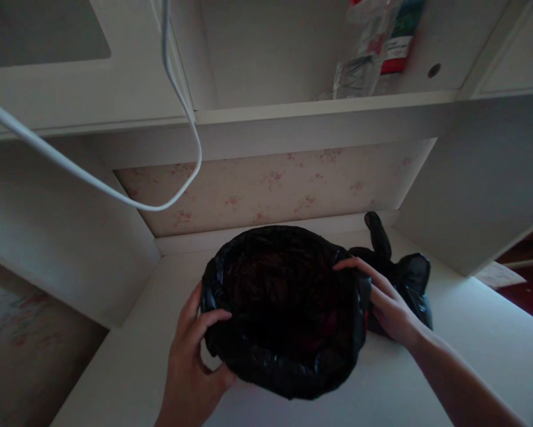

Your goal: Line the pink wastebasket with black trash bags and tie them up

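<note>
A black garbage bag lines a round bin, its edge folded outward over the rim all the way around. The bin's own wall is nearly all covered, and the inside is too dark to make out. My left hand grips the bag-covered rim at the left, fingers over the edge and thumb low outside. On the opposite side my right hand holds the rim, with fingertips reaching over into the opening. Behind my right hand lies a tied black plastic bag, its knotted ends sticking up.
The bin is over a white desk top between side panels. A shelf above carries a clear plastic bottle and a green-and-red package. A white cable hangs in a loop at upper left.
</note>
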